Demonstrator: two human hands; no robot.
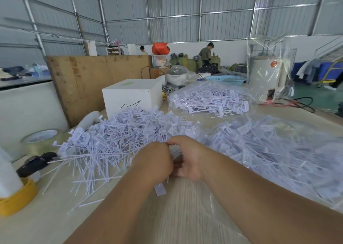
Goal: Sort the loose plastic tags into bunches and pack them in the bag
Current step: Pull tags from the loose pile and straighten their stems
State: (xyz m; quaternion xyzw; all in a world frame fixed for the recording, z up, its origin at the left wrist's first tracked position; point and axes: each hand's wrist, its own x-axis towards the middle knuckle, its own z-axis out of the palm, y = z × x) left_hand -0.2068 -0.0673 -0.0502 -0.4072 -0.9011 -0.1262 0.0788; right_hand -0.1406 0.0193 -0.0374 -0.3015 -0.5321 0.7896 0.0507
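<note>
Both hands meet at the edge of the tag pile (118,143). The left hand (155,162) and right hand (187,162) pinch a few tags (160,189) together.

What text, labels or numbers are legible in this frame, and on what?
None can be read.
White box: black hand-drawn squiggle on its front, not letters.
Loose plastic tags: print on the flags too small and blurred.
Tape roll: marks on its core blurred.
White appliance in clear wrap: orange badge, text illegible.
Bagged tags: print too small.
</note>
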